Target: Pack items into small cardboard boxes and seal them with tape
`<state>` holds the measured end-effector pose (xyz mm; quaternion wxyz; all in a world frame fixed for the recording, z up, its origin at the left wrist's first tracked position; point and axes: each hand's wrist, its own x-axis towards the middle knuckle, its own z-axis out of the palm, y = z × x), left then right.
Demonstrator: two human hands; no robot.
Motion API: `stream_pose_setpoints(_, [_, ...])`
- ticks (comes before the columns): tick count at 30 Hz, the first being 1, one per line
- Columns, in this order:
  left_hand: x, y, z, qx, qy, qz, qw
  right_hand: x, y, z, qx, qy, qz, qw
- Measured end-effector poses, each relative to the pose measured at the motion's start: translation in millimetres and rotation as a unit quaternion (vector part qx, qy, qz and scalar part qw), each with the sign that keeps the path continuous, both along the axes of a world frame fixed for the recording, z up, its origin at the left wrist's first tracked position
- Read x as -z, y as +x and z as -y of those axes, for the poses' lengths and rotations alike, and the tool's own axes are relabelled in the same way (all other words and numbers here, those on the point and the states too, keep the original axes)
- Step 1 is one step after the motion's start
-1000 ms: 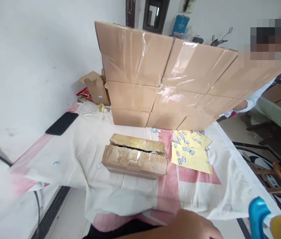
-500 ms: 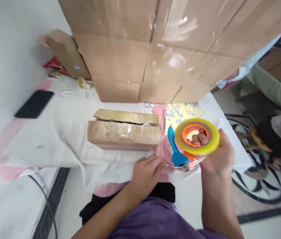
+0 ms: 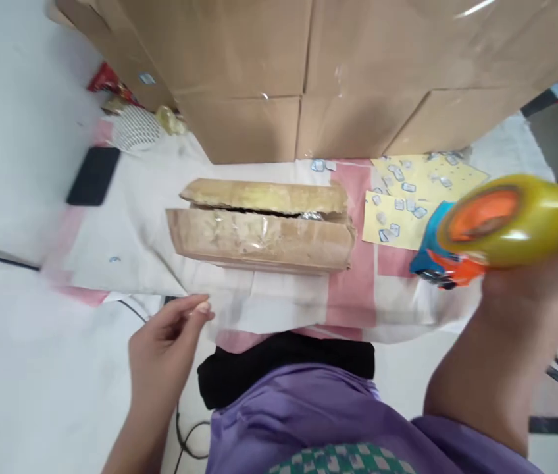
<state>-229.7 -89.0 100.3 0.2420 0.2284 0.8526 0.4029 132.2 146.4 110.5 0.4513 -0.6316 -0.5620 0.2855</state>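
My right hand, blurred by motion, is wrapped round a tape dispenser with blue and orange parts and a big yellowish roll of tape. The dispenser is tilted over the right of the table. My left hand pinches thumb and finger together at the front edge of the cloth, at the end of the clear tape; the strip itself barely shows. Between my hands, a little further back, lies a long brown cardboard box. Its torn top has a gap along it, with something shiny inside.
A large stack of taped cardboard stands behind the box. Yellow sheets with small stickers lie on the right of the table cloth. At the left are a black phone, white foam netting and a red packet.
My left hand has moved left, away from the dispenser. My right hand has carried the dispenser to the right and tilted it. The box stays in place while the view shifts.
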Motion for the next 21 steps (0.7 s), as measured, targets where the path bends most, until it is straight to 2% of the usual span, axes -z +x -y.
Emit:
stream_pose_setpoints(2, [-8.2,12.0,-12.7,0.006,0.041,0.017,0.999,14.5,-20.7,-17.6,0.076,0.001,-0.094,0.993])
stream_pose_setpoints(3, [-12.7,14.9,-17.5,0.013,0.057,0.021,0.998,19.9,-29.8,-23.4,0.091,-0.021,-0.128,0.987])
stream_pose_setpoints(5, [-22.7,16.9,-22.6,0.022,0.084,0.022,0.996,25.1,-41.6,-28.7,0.066,-0.090,-0.106,0.988])
stream_pose_setpoints(7, [-32.8,17.0,-23.7,0.026,0.105,0.010,0.994,21.3,-42.6,-27.7,0.020,-0.137,-0.033,0.990])
stream_pose_setpoints(9, [-40.9,17.5,-24.4,0.033,0.125,-0.005,0.992,8.9,-35.1,-23.5,-0.019,-0.172,0.090,0.981])
stream_pose_setpoints(11, [-45.5,18.6,-27.1,0.039,0.143,-0.021,0.989,-10.8,-27.8,-15.8,-0.001,-0.204,0.235,0.950])
stream_pose_setpoints(13, [-46.6,20.2,-32.8,0.059,0.161,-0.039,0.984,-35.4,-31.7,-0.9,0.034,-0.162,0.344,0.924])
stream_pose_setpoints(14, [-46.4,21.2,-36.4,0.082,0.172,-0.049,0.980,-48.3,-40.3,9.9,0.029,-0.103,0.357,0.928])
stream_pose_setpoints(15, [-46.3,22.4,-40.2,0.113,0.184,-0.059,0.975,-60.8,-53.5,22.6,-0.025,-0.010,0.331,0.943])
stream_pose_setpoints(16, [-46.6,23.9,-43.9,0.146,0.196,-0.069,0.967,-72.4,-70.5,36.3,-0.131,0.072,0.281,0.948])
stream_pose_setpoints(17, [-47.5,25.5,-47.2,0.180,0.212,-0.080,0.957,-82.4,-90.1,49.7,-0.251,0.110,0.249,0.929])
stream_pose_setpoints(18, [-49.2,27.2,-50.0,0.211,0.229,-0.094,0.946,-90.7,-110.5,61.7,-0.359,0.130,0.246,0.891])
stream_pose_setpoints(19, [-51.4,28.7,-52.2,0.238,0.244,-0.110,0.934,-97.0,-130.0,71.3,-0.413,0.156,0.249,0.862])
stream_pose_setpoints(21, [-56.0,30.8,-55.2,0.276,0.267,-0.151,0.911,-103.8,-160.2,81.9,-0.478,0.198,0.264,0.814])
